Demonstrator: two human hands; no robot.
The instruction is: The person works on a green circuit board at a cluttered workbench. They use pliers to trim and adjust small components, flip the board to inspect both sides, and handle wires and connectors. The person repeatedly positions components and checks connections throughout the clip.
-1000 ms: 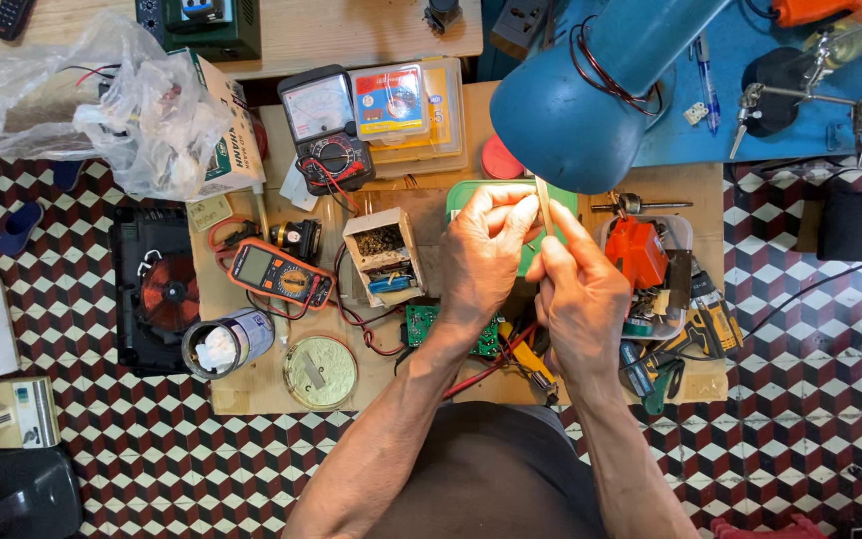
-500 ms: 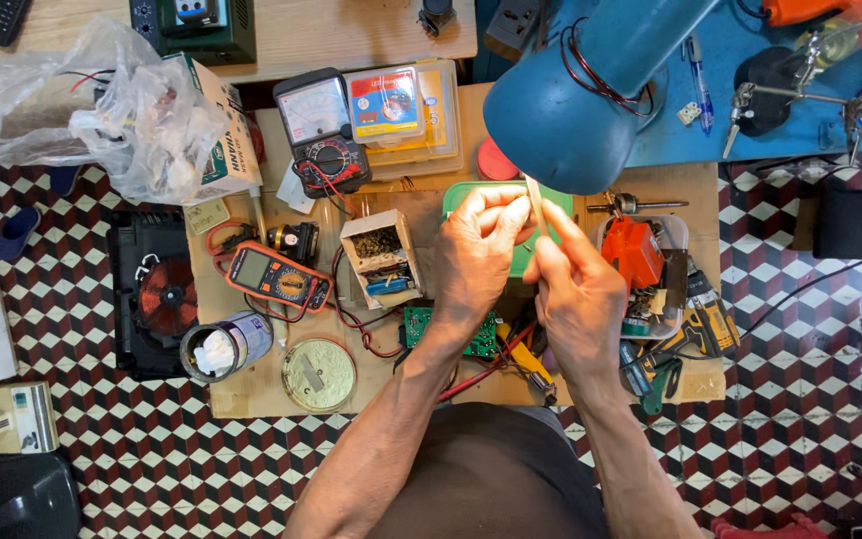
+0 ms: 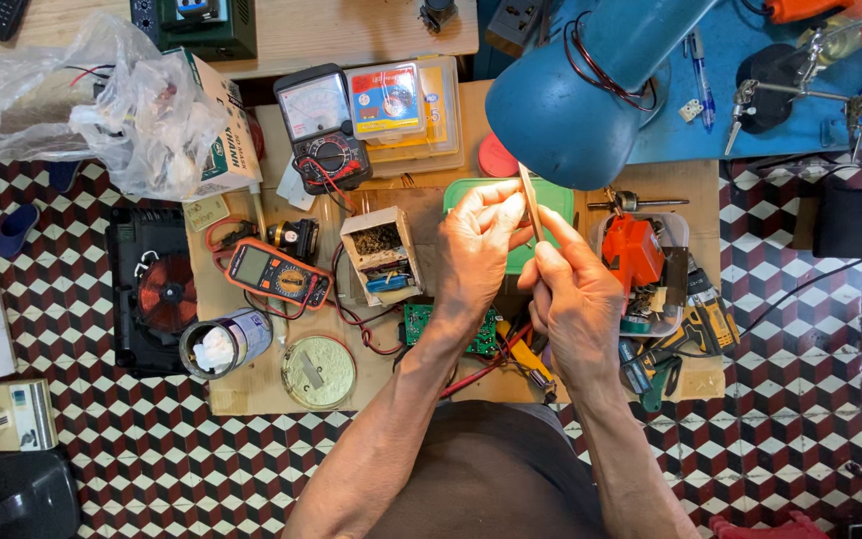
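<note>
A person's two bare hands meet above a crowded cardboard-topped workbench (image 3: 251, 394), pinching a thin, pale, stick-like strip (image 3: 530, 202) whose material and lower end cannot be made out, since the fingers cover it. The left hand (image 3: 475, 250) closes its fingertips around the strip's middle, while the right hand (image 3: 576, 294) grips it from below between thumb and forefinger; the strip stands nearly upright, its far tip just under the big blue lamp shade (image 3: 576, 90), which hides part of the bench behind it. The hands also mask most of a green plastic tray (image 3: 463, 190) and part of a green circuit board (image 3: 416, 321) near the wrists. To the left lie an orange digital multimeter (image 3: 273, 271), a small open cardboard box of parts (image 3: 381, 255), a black analogue meter (image 3: 319, 125) farther off and a round tin lid (image 3: 318, 371) near the bench's near edge. To the right, a clear tub holding a red tool (image 3: 636, 250) sits just beside the right hand, with yellow-handled pliers (image 3: 695, 324) beyond. A crumpled clear plastic bag (image 3: 82, 100) fills the far left corner. Little open surface shows around the hands; the bench's near edge borders checkered floor tiles (image 3: 102, 479), and the picture's edges cut off objects on every side.
</note>
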